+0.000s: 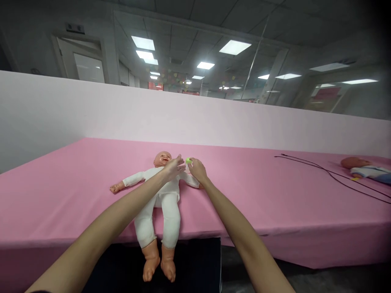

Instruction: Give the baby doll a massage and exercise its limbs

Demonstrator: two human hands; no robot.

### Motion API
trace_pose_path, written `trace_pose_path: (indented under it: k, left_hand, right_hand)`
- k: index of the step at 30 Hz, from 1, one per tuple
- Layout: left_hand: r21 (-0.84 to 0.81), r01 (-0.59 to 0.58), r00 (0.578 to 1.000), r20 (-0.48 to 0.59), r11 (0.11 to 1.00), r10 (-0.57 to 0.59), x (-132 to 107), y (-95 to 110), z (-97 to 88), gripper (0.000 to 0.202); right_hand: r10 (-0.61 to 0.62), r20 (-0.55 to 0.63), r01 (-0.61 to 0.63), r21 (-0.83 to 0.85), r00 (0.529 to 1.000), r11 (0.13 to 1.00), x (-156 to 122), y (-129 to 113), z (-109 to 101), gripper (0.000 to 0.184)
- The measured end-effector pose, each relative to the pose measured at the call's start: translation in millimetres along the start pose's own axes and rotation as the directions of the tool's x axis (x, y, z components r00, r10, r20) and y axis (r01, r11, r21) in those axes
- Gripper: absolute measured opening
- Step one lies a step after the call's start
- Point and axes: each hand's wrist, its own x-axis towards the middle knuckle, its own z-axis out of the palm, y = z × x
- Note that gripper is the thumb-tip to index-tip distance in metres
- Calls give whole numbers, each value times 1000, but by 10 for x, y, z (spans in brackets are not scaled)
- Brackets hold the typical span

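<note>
A baby doll (171, 211) in a white cloth body lies on its back on the pink-covered table (238, 195), its feet hanging over the front edge. Above the doll's chest, close to its chin, my left hand (175, 167) is held with fingers stretched apart and nothing in it. My right hand (198, 170) is closed on a small light-green object (188, 160), gripped between thumb and fingers over the doll's arm. The object's kind is too small to make out. A narrow gap separates the two hands.
At the far right another doll (371, 171) in white and blue lies on the table. Thin black cables (320, 167) run across the cloth toward it. A low white partition (183, 118) stands along the table's back, with glass above it.
</note>
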Motion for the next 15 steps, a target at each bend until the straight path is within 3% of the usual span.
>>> trace_pose_path:
  k: [4, 9, 12, 15]
  left_hand:
    - [-81, 70, 990, -117, 994, -80, 500, -125, 218, 50]
    - [-107, 116, 987, -102, 987, -127, 648, -215, 193, 59]
    - [-128, 108, 989, -83, 986, -119, 586, -173, 113, 58]
    - [-206, 74, 997, -4, 976, -76, 439, -118, 79, 65]
  right_hand:
    - [-71, 53, 71, 0, 996, 997, 133, 207, 103, 46]
    - [-129, 84, 127, 31, 988, 991, 123, 339, 179, 52]
    - [-108, 16, 104, 151, 994, 983, 18, 169, 287, 56]
    - [-107, -56, 121, 393, 993, 912, -157, -287, 433, 68]
